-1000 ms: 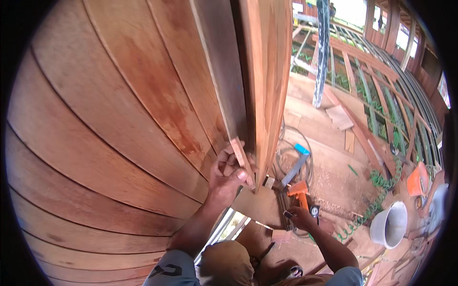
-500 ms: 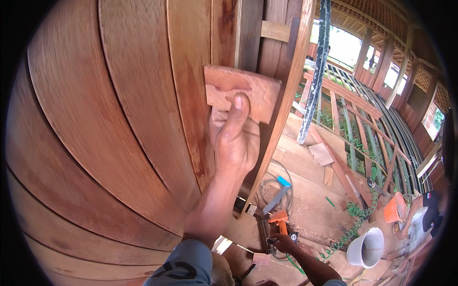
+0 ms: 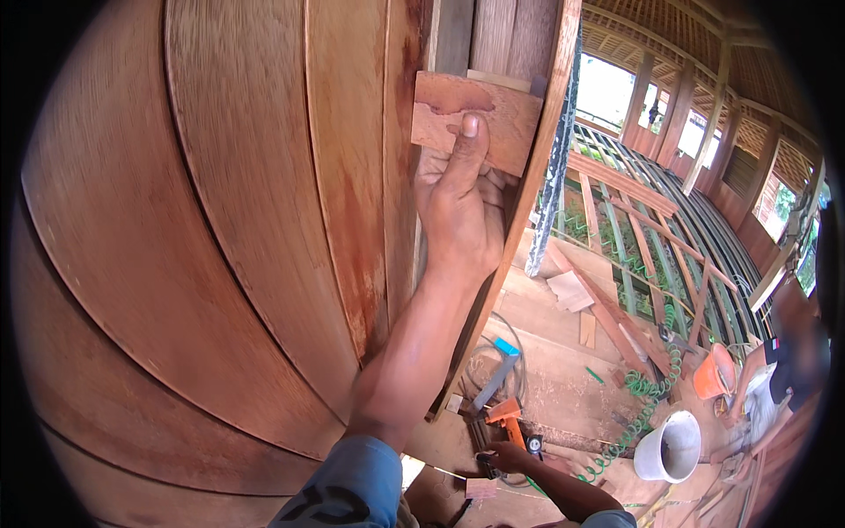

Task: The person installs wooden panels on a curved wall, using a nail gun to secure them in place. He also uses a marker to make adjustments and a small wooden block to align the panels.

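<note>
My left hand (image 3: 462, 207) is raised and closed on a short reddish-brown wood block (image 3: 480, 110), its thumb pressed flat on the front face and its fingers behind. A dark stain marks the block's upper part. It sits across the gap between the plank wall (image 3: 238, 176) and an upright wooden post (image 3: 550, 114); whether it touches the back cannot be told. Low down, my right hand (image 3: 509, 458) is wrapped round the dark part of an orange and black nail gun (image 3: 506, 415). The fingers there are partly hidden.
A green coiled air hose (image 3: 638, 431) trails over the plank floor past a white bucket (image 3: 667, 447) and an orange bucket (image 3: 715, 371). Another person (image 3: 788, 361) is at the far right. Beyond the scaffold pole (image 3: 554, 176) lies open floor framing (image 3: 634, 233).
My left hand has carried the wood block up and to the right, into the gap beside the post. The view has shifted slightly; my right hand remains on the nail gun.
</note>
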`<state>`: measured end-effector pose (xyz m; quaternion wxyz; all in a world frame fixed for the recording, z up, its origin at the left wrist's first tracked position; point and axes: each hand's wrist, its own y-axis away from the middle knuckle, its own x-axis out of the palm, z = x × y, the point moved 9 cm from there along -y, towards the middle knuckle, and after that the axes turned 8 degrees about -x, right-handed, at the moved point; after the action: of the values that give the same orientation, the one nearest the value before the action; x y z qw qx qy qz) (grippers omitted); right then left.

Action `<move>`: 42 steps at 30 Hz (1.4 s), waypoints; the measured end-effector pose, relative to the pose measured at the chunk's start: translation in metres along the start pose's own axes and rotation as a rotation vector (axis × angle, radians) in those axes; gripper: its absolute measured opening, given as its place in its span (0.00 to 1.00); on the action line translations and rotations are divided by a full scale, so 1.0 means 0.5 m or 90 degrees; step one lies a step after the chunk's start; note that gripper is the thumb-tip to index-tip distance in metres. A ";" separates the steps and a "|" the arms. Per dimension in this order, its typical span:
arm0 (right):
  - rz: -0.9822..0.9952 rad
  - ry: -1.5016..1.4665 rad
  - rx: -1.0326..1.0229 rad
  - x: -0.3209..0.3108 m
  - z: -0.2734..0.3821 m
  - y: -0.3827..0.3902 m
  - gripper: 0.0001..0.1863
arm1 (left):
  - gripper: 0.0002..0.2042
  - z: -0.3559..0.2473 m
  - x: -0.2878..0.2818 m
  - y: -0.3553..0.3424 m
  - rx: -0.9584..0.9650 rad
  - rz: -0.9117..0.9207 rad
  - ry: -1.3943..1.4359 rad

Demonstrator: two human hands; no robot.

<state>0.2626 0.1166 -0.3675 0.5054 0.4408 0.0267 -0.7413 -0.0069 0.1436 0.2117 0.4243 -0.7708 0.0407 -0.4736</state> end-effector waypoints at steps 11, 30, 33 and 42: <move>0.002 0.042 0.014 -0.011 0.012 -0.054 0.21 | 0.17 0.009 0.000 -0.011 -0.029 0.009 -0.019; 0.064 0.107 0.062 0.028 0.010 -0.023 0.23 | 0.17 0.031 -0.025 -0.039 -0.098 -0.074 0.033; 0.085 0.088 0.071 0.034 0.012 -0.023 0.24 | 0.19 0.018 -0.011 -0.035 -0.040 -0.025 0.035; 0.083 0.098 0.048 0.077 -0.055 -0.036 0.27 | 0.20 0.004 -0.020 -0.031 0.004 -0.056 -0.040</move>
<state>0.2619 0.1109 -0.4176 0.5319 0.5162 0.0087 -0.6713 -0.0163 0.1596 0.2151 0.4061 -0.7852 -0.0083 -0.4675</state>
